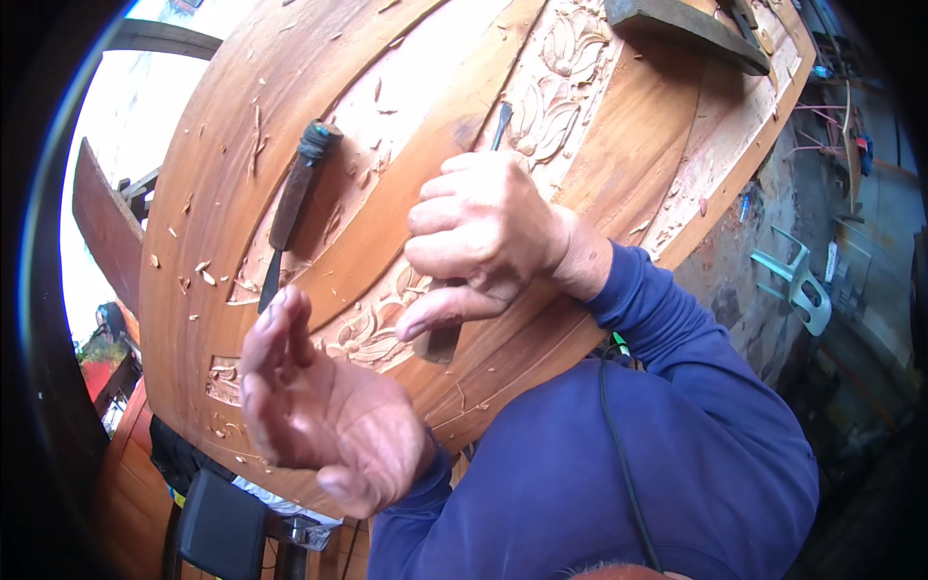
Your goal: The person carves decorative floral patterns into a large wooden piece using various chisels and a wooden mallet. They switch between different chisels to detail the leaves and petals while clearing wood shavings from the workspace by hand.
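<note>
Nearest the lens is a blue long-sleeved top (541, 474), with a big wooden panel (237, 145) behind it. I'd guess the panel's heavy and stiff, and the floral relief (570, 43) is the bit likeliest to chip. The chisel (502, 124) is over the middle of the panel, blade pointing away from the person. Probably light and rigid: hold the wooden handle, avoid the edge. A second tool (296, 198) lies to its left. Hands are apart: the right hand (488, 227) is wrapped round the chisel, thumb sticking out; the left hand (338, 406) looks empty, palm open, fingers slightly curled, fingertips by the second tool's blade. Can't tell if they touch.
</note>
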`<act>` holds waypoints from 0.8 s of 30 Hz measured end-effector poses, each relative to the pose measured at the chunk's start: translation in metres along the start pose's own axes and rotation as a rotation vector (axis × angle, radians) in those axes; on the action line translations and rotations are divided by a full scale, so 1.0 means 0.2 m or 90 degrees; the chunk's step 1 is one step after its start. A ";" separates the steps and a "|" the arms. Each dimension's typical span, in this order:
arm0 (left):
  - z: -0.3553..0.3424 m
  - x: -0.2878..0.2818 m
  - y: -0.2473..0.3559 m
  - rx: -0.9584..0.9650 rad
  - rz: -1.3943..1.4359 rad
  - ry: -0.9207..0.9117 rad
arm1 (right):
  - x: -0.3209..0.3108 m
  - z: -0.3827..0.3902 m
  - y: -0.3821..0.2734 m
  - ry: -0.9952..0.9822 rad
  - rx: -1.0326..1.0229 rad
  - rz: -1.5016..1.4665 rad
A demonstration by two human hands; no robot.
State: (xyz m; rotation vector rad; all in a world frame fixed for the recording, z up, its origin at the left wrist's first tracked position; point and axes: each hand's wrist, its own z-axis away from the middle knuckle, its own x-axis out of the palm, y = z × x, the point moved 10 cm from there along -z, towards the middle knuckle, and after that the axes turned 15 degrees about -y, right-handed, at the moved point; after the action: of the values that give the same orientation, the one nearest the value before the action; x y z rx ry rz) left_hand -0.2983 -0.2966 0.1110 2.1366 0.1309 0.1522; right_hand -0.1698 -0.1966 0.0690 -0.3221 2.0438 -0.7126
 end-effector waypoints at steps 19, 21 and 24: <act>-0.18 0.03 -0.39 -0.138 -0.051 0.017 | 0.01 -0.05 0.12 0.016 0.093 0.099; -0.19 -0.05 -0.28 -0.128 -0.047 -0.022 | -0.01 -0.06 0.11 -0.012 0.100 0.118; -0.17 0.01 -0.24 -0.073 0.016 -0.038 | 0.01 -0.07 0.13 -0.029 0.078 0.123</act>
State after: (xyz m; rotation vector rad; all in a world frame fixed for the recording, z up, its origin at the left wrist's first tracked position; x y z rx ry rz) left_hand -0.3031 -0.2428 0.0887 2.0272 0.0585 0.1089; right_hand -0.1812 -0.1711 0.0574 -0.0685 1.9467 -0.7001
